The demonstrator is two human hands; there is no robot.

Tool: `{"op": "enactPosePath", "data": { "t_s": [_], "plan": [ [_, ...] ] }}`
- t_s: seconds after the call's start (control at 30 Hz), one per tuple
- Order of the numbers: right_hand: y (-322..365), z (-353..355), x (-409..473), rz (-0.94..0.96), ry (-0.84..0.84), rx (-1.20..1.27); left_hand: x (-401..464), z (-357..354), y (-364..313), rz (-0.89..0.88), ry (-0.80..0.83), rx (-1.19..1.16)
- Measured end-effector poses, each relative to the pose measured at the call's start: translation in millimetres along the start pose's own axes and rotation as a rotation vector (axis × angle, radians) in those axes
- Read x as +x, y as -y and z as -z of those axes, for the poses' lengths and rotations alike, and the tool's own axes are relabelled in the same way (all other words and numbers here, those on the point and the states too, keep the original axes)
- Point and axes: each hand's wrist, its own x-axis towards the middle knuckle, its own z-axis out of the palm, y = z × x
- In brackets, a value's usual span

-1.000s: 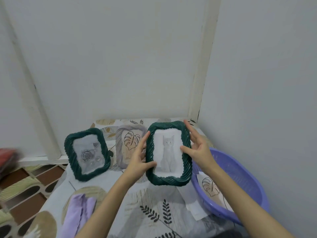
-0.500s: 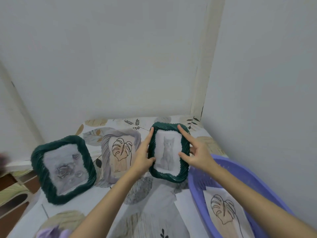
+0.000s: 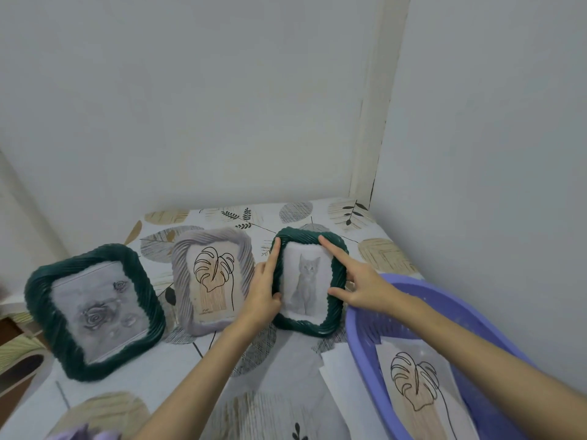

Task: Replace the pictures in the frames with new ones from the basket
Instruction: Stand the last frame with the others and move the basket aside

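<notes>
Dim, even, bluish light with only faint shadows and no glare. Wide-angle bending warps the edges. The rose frame [image 3: 95,312] at left is smeared by blur.

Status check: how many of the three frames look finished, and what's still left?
Two frames stand on the table with pictures in: the green rose frame and the grey leaf frame. In hand: the green cat frame, left hand and right hand on its sides, apparently being set down. Another leaf print lies in the purple basket. I can't tell which pictures are new.
</notes>
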Motion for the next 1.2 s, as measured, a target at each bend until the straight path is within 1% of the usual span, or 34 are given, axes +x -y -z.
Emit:
{"op": "enactPosePath", "data": {
  "t_s": [0.27,0.37,0.43,0.5,0.57,0.6,0.7,0.8,0.83,0.9,0.97,1.03,1.1,1.2],
  "plan": [
    [-2.6,-0.5,-10.5,-0.016,-0.024,-0.154,-9.7,1.1,-10.3,0.024,0.003,0.067],
    [3.1,5.1,-17.5,0.006,-0.047,-0.151,-19.3,5.0,-17.2,0.037,0.025,0.085],
    [7.3,13.4,-31.0,0.015,-0.088,-0.116,-29.2,7.3,-17.7,0.027,-0.011,0.083],
    [7.7,23.0,-51.0,0.003,-0.136,-0.123,-44.0,4.4,-16.0,-0.017,-0.094,0.088],
    [6.7,29.8,-76.7,-0.035,-0.182,-0.249,-63.4,-5.4,-18.0,-0.065,-0.157,0.082],
    [6.7,31.3,-90.4,-0.062,-0.193,-0.334,-74.0,-12.0,-21.1,-0.053,-0.152,0.076],
    [5.0,31.8,-131.6,-0.160,-0.200,-0.487,-100.0,-36.8,-29.4,0.078,-0.011,0.122],
    [0.2,34.0,-164.2,-0.285,-0.270,-0.577,-115.8,-56.7,-42.3,0.254,0.141,0.279],
    [0.7,36.9,-173.0,-0.363,-0.285,-0.611,-119.9,-60.5,-48.5,0.314,0.175,0.321],
    [2.3,41.7,-189.5,-0.585,-0.238,-0.663,-125.9,-67.2,-60.4,0.403,0.201,0.351],
    [1.8,44.2,-204.7,-0.744,-0.231,-0.626,-129.1,-75.0,-69.0,0.471,0.194,0.298],
    [0.4,44.9,-217.0,-0.811,-0.272,-0.479,-131.0,-84.3,-75.7,0.514,0.186,0.245],
    [-2.4,43.8,-225.5,-0.809,-0.303,-0.288,-132.7,-93.7,-82.1,0.515,0.184,0.248],
    [-5.4,45.5,-232.6,-0.766,-0.364,-0.104,-134.7,-104.1,-86.6,0.481,0.165,0.202]
  ]
}}
